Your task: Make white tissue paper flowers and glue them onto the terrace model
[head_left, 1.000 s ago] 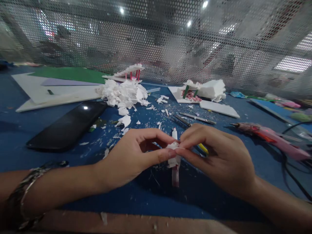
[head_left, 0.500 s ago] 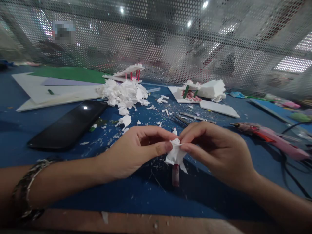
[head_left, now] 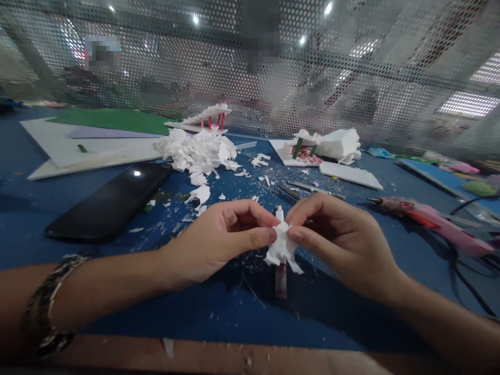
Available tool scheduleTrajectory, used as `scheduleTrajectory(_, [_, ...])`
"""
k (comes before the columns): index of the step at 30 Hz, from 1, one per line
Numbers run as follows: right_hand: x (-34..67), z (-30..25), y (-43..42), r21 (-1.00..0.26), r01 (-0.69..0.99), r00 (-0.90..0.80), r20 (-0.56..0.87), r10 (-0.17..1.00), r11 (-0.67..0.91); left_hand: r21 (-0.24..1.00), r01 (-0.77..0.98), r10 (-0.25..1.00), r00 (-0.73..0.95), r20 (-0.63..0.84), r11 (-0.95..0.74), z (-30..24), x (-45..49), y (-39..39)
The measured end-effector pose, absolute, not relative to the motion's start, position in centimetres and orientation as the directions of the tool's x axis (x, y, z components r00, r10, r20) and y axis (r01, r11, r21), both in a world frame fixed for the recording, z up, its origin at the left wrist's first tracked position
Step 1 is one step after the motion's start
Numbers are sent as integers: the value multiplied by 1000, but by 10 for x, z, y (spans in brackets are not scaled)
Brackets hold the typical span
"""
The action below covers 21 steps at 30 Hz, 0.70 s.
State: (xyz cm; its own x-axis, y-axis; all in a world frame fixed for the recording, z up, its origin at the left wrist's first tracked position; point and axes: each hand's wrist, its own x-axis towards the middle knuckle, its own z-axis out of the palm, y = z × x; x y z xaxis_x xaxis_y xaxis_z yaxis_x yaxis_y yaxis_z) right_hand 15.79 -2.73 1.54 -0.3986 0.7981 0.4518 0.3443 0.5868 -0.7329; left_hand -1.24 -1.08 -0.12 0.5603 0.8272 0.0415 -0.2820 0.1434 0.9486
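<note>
From where I stand, the person's two hands meet low over the blue tabletop [head_left: 175, 317], and a crumpled white paper scrap [head_left: 283, 249] sits between them. The left hand [head_left: 219, 242] pinches its upper left edge between thumb and forefinger; the right hand [head_left: 347, 239] pinches the upper right edge the same way, fingertips almost meeting. Gripped only by its top, the scrap lets its ragged lower part hang free, and a fingertip hold seems right for something so thin and easily torn. Beneath it lies a slim reddish tube [head_left: 280, 284], pointing away from the person; with the paper covering its middle, I can't tell whether the two touch. The torn paper pile [head_left: 199, 148] stands just beyond the left hand, presumably to be in easy reach, while the dark phone [head_left: 107, 200] lies off to the left, apart from the handling. On the right, the pink tool [head_left: 424, 214] rests on its side, clear of the fingers. The little model with green posts [head_left: 299, 148] and the one with red posts [head_left: 213, 119] stand farther back, probably out of harm's way.
</note>
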Motion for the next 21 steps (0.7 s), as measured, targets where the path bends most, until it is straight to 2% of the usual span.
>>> scheduleTrajectory(4, [157,9,-25,-634,417,-398,517,758,652,961,-262,878,475,50,87,-6,-10,-13])
scheduleTrajectory(8, [158,7,-26,-595,431,-422,531,734,678,979,-202,904,423,56,34,-6,-10,-14])
scheduleTrajectory(12, [158,9,-29,-531,464,-416,576,704,709,983,-183,902,425,79,0,-5,-10,-14])
scheduleTrajectory(21, [154,12,-31,-508,464,-420,595,685,726,985,22,898,413,149,-173,1,-13,-21])
